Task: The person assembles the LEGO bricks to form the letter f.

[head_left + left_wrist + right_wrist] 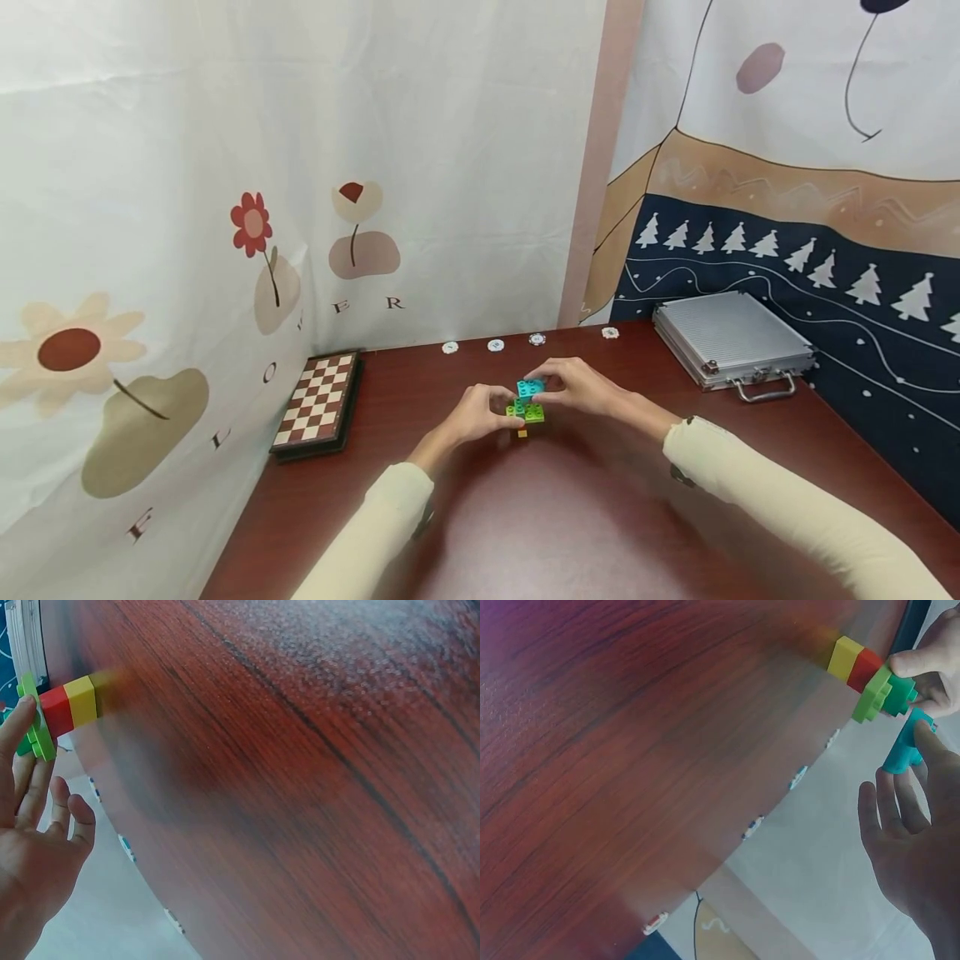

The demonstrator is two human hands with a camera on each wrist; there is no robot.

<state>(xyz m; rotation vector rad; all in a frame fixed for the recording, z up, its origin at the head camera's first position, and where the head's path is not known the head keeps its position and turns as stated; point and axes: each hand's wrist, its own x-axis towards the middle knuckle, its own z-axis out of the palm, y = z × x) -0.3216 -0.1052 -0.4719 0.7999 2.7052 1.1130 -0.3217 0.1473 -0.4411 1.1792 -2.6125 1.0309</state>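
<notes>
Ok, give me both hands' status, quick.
Left hand: fingers grip the brick stack standing on the table.
Right hand: pinches a teal brick just above the stack.

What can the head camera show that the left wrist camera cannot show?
Only the head view shows the chessboard, the metal case, four chips by the wall, and the right hand pinching a teal brick. Only the left wrist view shows the stack's red brick. Both show the left hand holding the brick stack on the table.
</notes>
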